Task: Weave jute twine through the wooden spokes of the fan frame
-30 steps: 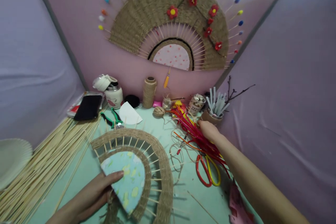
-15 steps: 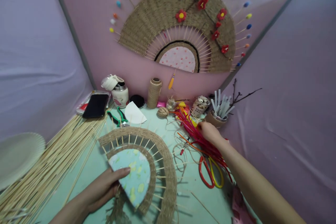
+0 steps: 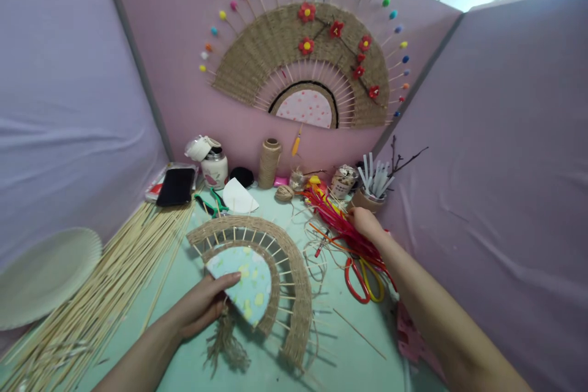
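My left hand (image 3: 204, 303) grips a woven half-round fan (image 3: 298, 294) at its straight edge, the thumb lying over the blue-green patterned centre (image 3: 245, 282). Thin sticks fan out through the fan's two twine bands, and a frayed twine tassel (image 3: 227, 343) hangs beside the hand. Farther off, my right hand (image 3: 366, 223) reaches to a pile of red and pink fuzzy stems (image 3: 337, 220). Its fingers are curled together at the pile's right side. What they hold, if anything, is hidden. Scissors with red and yellow handles (image 3: 357, 282) lie below that pile.
Long thin sticks (image 3: 124, 257) and a pale plate (image 3: 50, 275) lie left, near a phone (image 3: 177, 187). Along the back stand a white bottle (image 3: 214, 170), a twine spool (image 3: 269, 162) and a holder of glue sticks (image 3: 374, 180). A flowered fan (image 3: 275, 43) hangs on the pink wall.
The view has shifted, showing more of the wall fan's top. My left hand keeps its grip on the fan, and my right hand stays at the stem pile.
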`<state>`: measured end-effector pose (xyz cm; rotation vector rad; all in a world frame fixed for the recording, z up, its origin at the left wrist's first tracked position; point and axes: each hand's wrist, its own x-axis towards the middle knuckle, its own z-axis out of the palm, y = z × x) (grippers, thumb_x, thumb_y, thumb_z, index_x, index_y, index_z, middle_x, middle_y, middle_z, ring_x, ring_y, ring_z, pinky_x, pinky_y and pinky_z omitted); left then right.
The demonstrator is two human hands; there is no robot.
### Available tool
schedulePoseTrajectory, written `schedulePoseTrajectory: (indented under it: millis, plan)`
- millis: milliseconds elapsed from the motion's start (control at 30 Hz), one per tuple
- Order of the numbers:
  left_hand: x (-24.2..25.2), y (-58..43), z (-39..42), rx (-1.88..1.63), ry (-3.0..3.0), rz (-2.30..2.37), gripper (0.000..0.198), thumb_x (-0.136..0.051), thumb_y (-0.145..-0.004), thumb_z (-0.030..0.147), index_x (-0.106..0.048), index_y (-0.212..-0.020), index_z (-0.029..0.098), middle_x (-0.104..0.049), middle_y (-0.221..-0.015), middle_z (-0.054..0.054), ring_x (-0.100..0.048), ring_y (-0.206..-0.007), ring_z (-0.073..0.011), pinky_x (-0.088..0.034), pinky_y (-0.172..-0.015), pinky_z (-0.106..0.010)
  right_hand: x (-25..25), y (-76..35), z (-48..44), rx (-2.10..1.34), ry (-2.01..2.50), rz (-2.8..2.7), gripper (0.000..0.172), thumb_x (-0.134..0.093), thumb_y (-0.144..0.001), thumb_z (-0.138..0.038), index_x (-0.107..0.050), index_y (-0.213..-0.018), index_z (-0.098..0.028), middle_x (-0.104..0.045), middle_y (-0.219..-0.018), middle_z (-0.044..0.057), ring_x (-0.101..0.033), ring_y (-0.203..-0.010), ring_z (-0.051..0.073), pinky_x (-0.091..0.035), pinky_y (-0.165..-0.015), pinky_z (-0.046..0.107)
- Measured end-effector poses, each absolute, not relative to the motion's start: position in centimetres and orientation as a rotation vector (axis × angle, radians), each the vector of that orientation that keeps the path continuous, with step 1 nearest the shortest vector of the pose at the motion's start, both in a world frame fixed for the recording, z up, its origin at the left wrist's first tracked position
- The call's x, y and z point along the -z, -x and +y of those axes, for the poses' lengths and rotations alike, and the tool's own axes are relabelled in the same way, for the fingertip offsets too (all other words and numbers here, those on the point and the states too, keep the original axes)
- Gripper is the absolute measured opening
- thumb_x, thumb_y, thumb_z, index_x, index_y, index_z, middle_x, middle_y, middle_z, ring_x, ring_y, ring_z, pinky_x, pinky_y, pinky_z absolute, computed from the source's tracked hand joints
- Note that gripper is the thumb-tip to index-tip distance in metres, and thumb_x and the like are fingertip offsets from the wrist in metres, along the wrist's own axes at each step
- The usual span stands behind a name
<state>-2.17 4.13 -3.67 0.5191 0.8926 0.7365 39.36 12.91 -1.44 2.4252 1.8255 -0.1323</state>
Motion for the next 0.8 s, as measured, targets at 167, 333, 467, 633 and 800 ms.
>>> schedulePoseTrajectory:
  millis: [167,333,467,633,800]
  plan:
    - [4.0,2.3,4.2,-0.732,-0.535,0.891,0.030,-0.077,-0.071,0.017,-0.064,-0.096,0.010,-0.074,-0.088,-0.009,-0.070,-0.072,-0.0180,-0.056,-0.057,-0.022,1.2,-40.6,11.8,0.054,-2.485,1.736,0.027,-0.049,-0.087,-0.018,-0.068,-0.105,-0.012,-0.068,-0.108,0.020,-0.065,-0.100,0.026,-0.046,-0.079,0.029]
    - [4.5,2.3,4.5,-0.734,-0.584,0.889,0.032,-0.074,-0.074,0.017,-0.063,-0.103,0.011,-0.073,-0.098,-0.013,-0.071,-0.082,-0.0221,-0.059,-0.071,-0.029,1.8,-41.2,11.1,0.089,-2.460,1.708,0.026,-0.050,-0.087,-0.020,-0.071,-0.100,-0.013,-0.069,-0.104,0.019,-0.066,-0.095,0.024,-0.047,-0.077,0.028]
    - [4.6,2.3,4.6,-0.735,-0.617,0.888,0.028,-0.069,-0.078,0.015,-0.062,-0.105,0.010,-0.073,-0.099,-0.014,-0.071,-0.084,-0.0240,-0.059,-0.071,-0.031,1.7,-41.3,10.9,0.062,-2.443,1.737,0.026,-0.049,-0.088,-0.020,-0.071,-0.100,-0.015,-0.070,-0.104,0.017,-0.066,-0.096,0.022,-0.046,-0.078,0.027]
    - [4.4,2.3,4.5,-0.735,-0.631,0.874,0.022,-0.066,-0.080,0.013,-0.063,-0.101,0.010,-0.073,-0.097,-0.015,-0.071,-0.081,-0.0246,-0.060,-0.069,-0.032,0.0,-42.2,10.5,-0.063,-2.474,1.762,0.029,-0.045,-0.090,-0.023,-0.070,-0.101,-0.016,-0.069,-0.105,0.017,-0.064,-0.098,0.024,-0.046,-0.078,0.028]
    - [4.2,2.2,4.5,-0.741,-0.644,0.887,0.016,-0.066,-0.079,0.012,-0.064,-0.095,0.011,-0.074,-0.091,-0.013,-0.071,-0.070,-0.0209,-0.060,-0.061,-0.029,-1.5,-42.5,9.5,-0.077,-2.466,1.820,0.027,-0.053,-0.088,-0.030,-0.070,-0.103,-0.017,-0.071,-0.103,0.014,-0.065,-0.095,0.023,-0.045,-0.076,0.026]
